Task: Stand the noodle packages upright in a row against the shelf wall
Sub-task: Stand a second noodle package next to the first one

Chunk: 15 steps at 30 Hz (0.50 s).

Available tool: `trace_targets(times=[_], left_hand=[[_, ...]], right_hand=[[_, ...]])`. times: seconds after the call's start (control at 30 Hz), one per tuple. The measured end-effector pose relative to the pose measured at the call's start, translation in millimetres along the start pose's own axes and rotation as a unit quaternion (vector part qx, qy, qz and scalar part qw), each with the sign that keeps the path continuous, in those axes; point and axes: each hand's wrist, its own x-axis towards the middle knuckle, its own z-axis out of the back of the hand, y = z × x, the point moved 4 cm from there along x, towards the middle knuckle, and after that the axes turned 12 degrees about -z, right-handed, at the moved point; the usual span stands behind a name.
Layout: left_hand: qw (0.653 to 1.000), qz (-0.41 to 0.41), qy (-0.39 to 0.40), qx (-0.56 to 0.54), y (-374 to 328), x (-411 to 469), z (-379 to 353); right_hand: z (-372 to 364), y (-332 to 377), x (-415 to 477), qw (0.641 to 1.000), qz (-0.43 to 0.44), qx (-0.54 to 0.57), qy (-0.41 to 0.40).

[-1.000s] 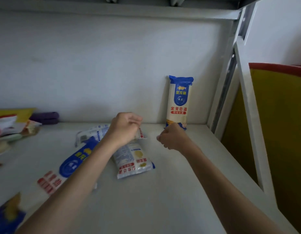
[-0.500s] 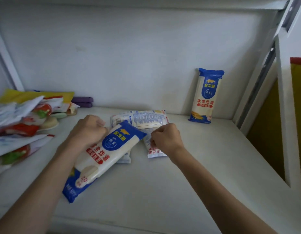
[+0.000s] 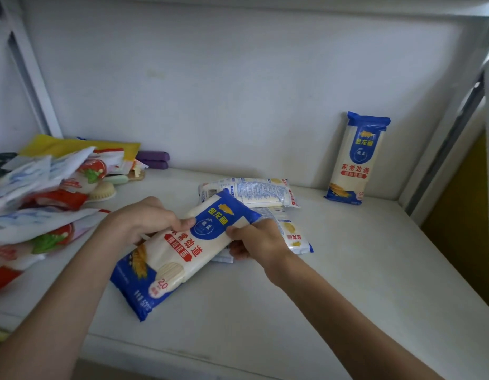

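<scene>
Noodle package [image 3: 183,250] is gripped tilted in both our left hand [image 3: 144,223] and right hand [image 3: 254,239], well left of the upright package [image 3: 357,160] leaning on the back wall [image 3: 238,91]

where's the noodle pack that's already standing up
In the head view, the upright noodle pack stands at far right against the back wall, right of the packs lying flat.

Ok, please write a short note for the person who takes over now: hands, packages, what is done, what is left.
Left hand and right hand: both grip the front noodle package, which lies tilted near the shelf's front.
Done: one package stands upright against the back wall, at the right.
Left: stand the held package beside it, then the two flat packages behind the hands.
The pile of other bags at the left is not part of the job.
</scene>
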Motion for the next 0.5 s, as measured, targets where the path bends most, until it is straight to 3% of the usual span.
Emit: trace_targets(times=[0.3,0.5], left_hand=[[0.993,-0.065,-0.019,-0.092,-20.6,-0.3,-11.1],[0.976,-0.118,-0.055,-0.176,-53.2,9.5,-34.7]], right_hand=[[21.6,22.9,-10.1,0.998,0.056,0.033,0.027],[60.5,37.8,-14.4,0.995,0.078,0.054,-0.024]])
